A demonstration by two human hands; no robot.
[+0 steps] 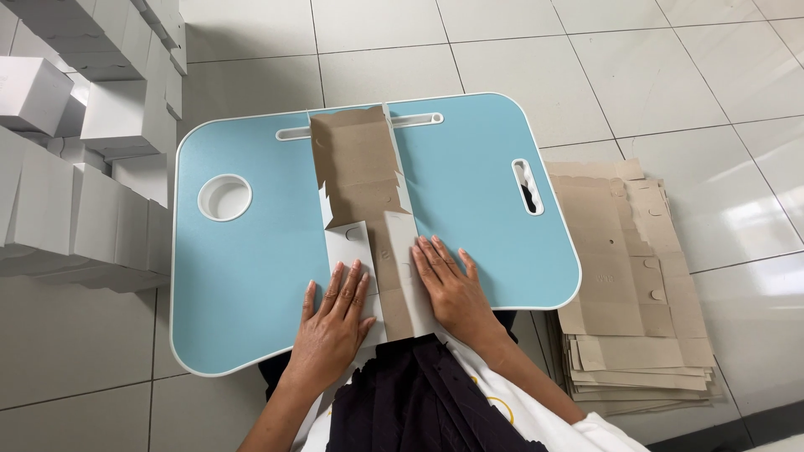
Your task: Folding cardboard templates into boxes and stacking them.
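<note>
A flat die-cut cardboard box blank [358, 163], brown on its inner face and white on its outer, lies lengthwise on a small light-blue lap table [251, 251]. Its near end is partly folded over, with white flaps showing. My left hand [333, 322] presses flat on the white flap at the blank's near left side, fingers spread. My right hand [450, 289] presses flat on the fold at the near right side. Neither hand grips anything.
A stack of flat brown box blanks [636, 293] lies on the tiled floor to the right. Several folded white boxes [75, 142] are piled at the left. The table has a round cup recess [224, 197] and a handle slot [528, 186].
</note>
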